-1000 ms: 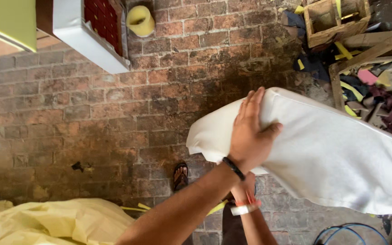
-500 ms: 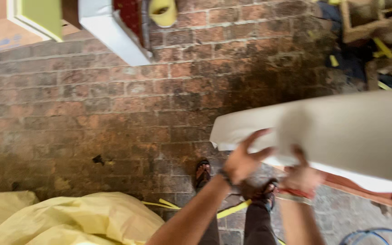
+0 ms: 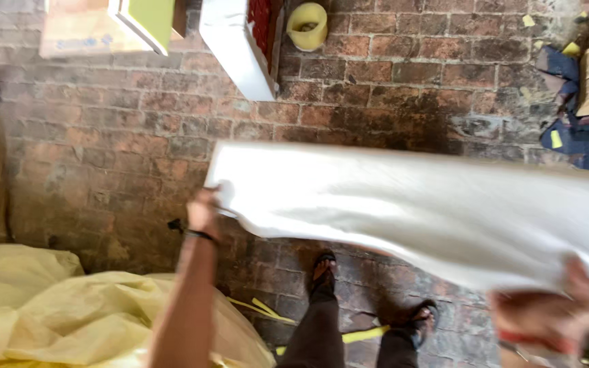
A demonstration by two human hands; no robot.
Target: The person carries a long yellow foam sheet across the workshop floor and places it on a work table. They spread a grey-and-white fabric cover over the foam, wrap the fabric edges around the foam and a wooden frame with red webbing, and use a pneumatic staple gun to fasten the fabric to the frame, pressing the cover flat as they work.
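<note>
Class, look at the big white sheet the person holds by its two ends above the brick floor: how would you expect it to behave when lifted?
The white sheet probably flops: it sags between left hand and right hand. It seems light, since fingertip grips hold it.

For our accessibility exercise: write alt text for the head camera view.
A person's left hand and right hand hold a long white sheet stretched above a brick floor. Crumpled yellow plastic sheeting lies lower left.

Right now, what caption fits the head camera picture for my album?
Both hands, left hand and right hand, hold a long white sheet stretched over the brick floor, beside yellow plastic.
</note>
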